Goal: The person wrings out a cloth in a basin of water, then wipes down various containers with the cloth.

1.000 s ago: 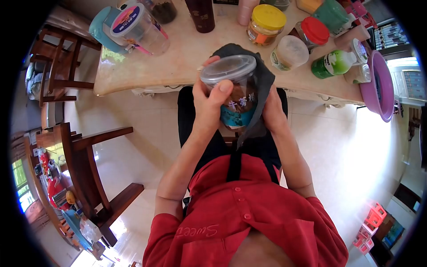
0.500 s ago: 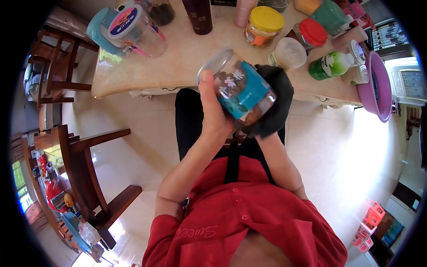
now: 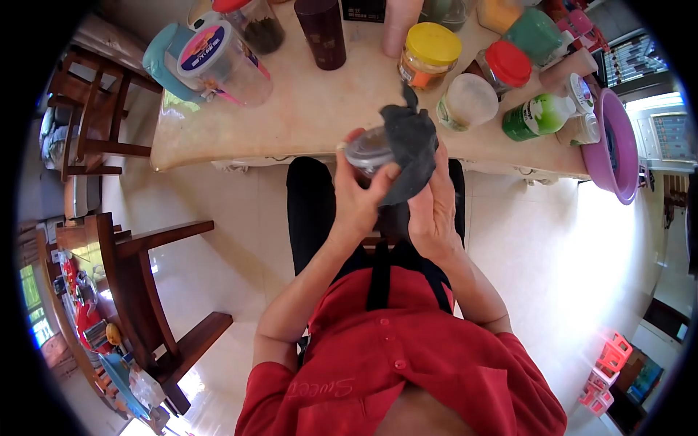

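1. The clear jar point(image 3: 368, 150) is tilting in the person's hands, on the near side of the yellow-lidded jar point(image 3: 430, 54), around the front edge of the surface point(image 3: 218, 134) (motion is blurring its lid end).
2. The left hand point(image 3: 355, 207) is clamping on the clear jar, its thumb lying near the dark cloth point(image 3: 413, 156).
3. The dark cloth is covering the jar's right part and hiding it from sight.
4. The right hand point(image 3: 434, 221) is pressing against the cloth, its fingers held close together (their tips are partly hiding behind it).
5. The white-lidded tub point(image 3: 467, 103) is standing just to the near right of the yellow-lidded jar; the red-lidded jar point(image 3: 507, 64) is standing to its right.
6. Farther right of that landmark, the green bottle point(image 3: 536, 118) is standing, then the purple basin point(image 3: 598, 152).
7. Left of it, the dark cup point(image 3: 321, 36) is standing.
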